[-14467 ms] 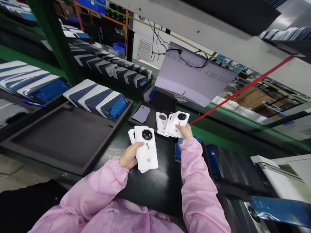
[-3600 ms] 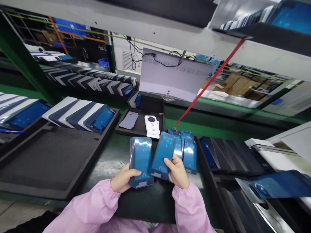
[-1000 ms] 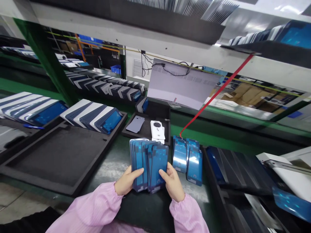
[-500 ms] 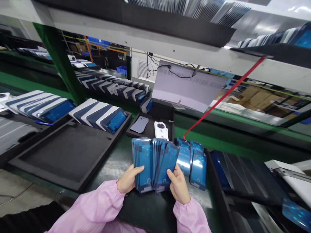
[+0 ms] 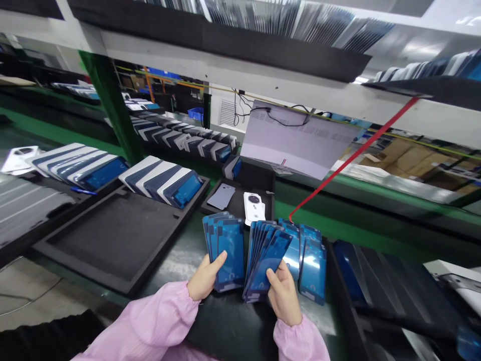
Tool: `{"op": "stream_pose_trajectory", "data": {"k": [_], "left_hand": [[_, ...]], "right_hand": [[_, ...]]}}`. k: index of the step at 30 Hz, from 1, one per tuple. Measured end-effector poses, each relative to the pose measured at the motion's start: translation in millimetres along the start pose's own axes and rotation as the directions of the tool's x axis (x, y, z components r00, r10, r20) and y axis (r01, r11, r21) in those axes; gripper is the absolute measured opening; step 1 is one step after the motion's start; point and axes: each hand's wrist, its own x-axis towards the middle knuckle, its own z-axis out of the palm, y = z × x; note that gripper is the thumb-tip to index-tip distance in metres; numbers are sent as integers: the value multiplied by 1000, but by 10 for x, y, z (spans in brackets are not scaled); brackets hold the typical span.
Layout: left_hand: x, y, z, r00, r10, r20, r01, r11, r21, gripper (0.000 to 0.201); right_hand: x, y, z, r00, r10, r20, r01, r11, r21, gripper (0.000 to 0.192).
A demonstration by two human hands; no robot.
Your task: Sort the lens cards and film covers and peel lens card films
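Observation:
My left hand (image 5: 208,277) is closed on a small stack of blue-filmed phone back panels (image 5: 231,258), thumb on the front face. My right hand (image 5: 284,295) grips another stack of the same panels (image 5: 265,263), spread like a fan, with its thumb pressed on the front one. A narrow gap separates the two stacks, both held upright above the dark table (image 5: 225,331). Just beyond my right hand, further blue-filmed panels (image 5: 313,271) lie in piles on the table. The fingers behind each stack are hidden.
To the left, a black foam tray (image 5: 108,240) holds a row of white and dark panels (image 5: 161,180) at its far end. A smaller black tray ahead bears a grey panel (image 5: 221,195) and white panels (image 5: 254,206). A red strap (image 5: 353,158) slants down from the shelf. Dark panels (image 5: 391,286) stand right.
The two stacks, close together before, are now apart. The right-hand stack has tilted and fanned out more, and the left-hand panels have shifted against each other. The view has moved slightly.

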Motion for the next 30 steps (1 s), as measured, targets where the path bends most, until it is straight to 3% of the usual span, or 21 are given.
{"op": "stream_pose_trajectory", "data": {"k": [3,6,9,12,15,18,20,23,26,28,30], "left_hand": [[23,-38,-11,996,81,43,-84,994,70,53],[33,-34,-14,999,39,33,-41,998,51,50],[37,16,-9,999,-21,-33,19,998,-57,47],[38,32,-14,1000,-5,-30,3,996,-87,42],[36,-18,-28,998,58,17,-59,998,18,43],[53,-80,-57,996,37,85,-45,994,100,48],[80,-107,-95,997,58,43,-63,990,129,51],[104,-129,-153,983,184,10,-181,951,251,55],[58,-138,-140,969,210,130,-243,906,346,58],[8,-130,-73,949,215,231,-285,896,340,62],[-21,-90,21,884,239,402,-367,887,280,72]], "right_hand": [[-10,41,48,998,38,49,-37,999,-16,44],[0,117,78,994,85,68,-82,995,-49,45],[19,132,52,998,65,0,-65,997,-38,46],[17,97,30,999,42,-4,-42,999,8,47],[-2,96,63,998,48,38,-48,999,6,45],[-6,133,103,996,70,51,-68,997,-38,44],[0,143,103,999,46,16,-45,998,-50,46],[2,126,71,998,-28,-50,25,999,-47,52],[-10,129,38,997,-55,-55,50,996,-80,55],[-6,171,13,999,-5,-35,0,990,-142,58],[22,245,-33,998,57,-19,-59,975,-216,61]]}}
